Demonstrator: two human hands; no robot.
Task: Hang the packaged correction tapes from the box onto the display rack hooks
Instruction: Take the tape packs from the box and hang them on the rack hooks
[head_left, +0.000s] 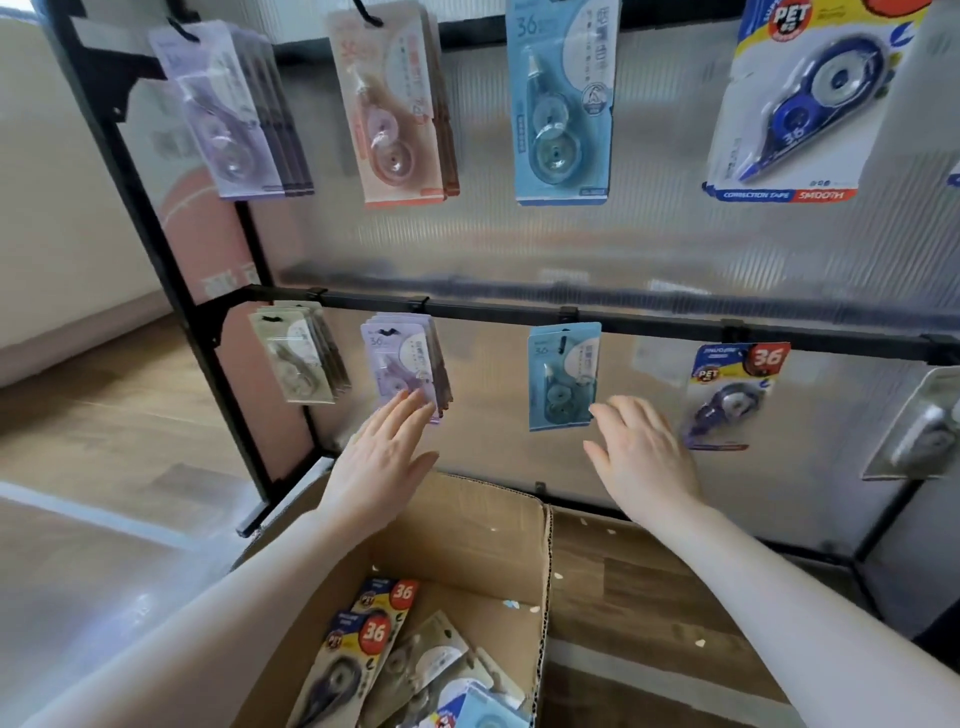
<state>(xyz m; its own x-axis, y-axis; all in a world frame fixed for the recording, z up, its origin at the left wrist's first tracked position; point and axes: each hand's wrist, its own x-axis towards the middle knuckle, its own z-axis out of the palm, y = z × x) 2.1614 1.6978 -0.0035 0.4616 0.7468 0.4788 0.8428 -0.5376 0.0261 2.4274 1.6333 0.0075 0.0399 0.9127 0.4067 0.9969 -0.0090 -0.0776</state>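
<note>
Nearest the camera, an open brown cardboard box (524, 545) sits on the wood-plank floor (649, 587), its flaps up. Inside lies a loose heap of packaged correction tapes (415, 670): two yellow-and-blue cards with a red "36" disc (375, 631) overlap at the left, a pale green-grey card (434, 657) lies beside them, and a light blue card (485, 714) shows at the lower edge.

Above the box both bare forearms reach forward. The left hand (382, 457) is spread flat with the fingers extended, holding nothing; its fingertips reach the lower edge of a stack of lilac carded tapes (402, 364) hanging from the lower rail. The right hand (641, 457) is likewise open and empty, fingers slightly curled, its fingertips just beside the bottom corner of a light blue carded tape (563, 374) on the next hook.

Along the same black metal rail (493, 307) hang a stack of pale green cards (298, 356) at the left and a yellow-and-blue "36" card (732, 395) at the right.

Farther up, the black-framed display rack (171, 249) with a ribbed translucent back panel carries an upper row: lilac packs (228, 109), pink packs (395, 104), a blue pack (561, 98) and a large blue "PET" pack (800, 104).
</note>
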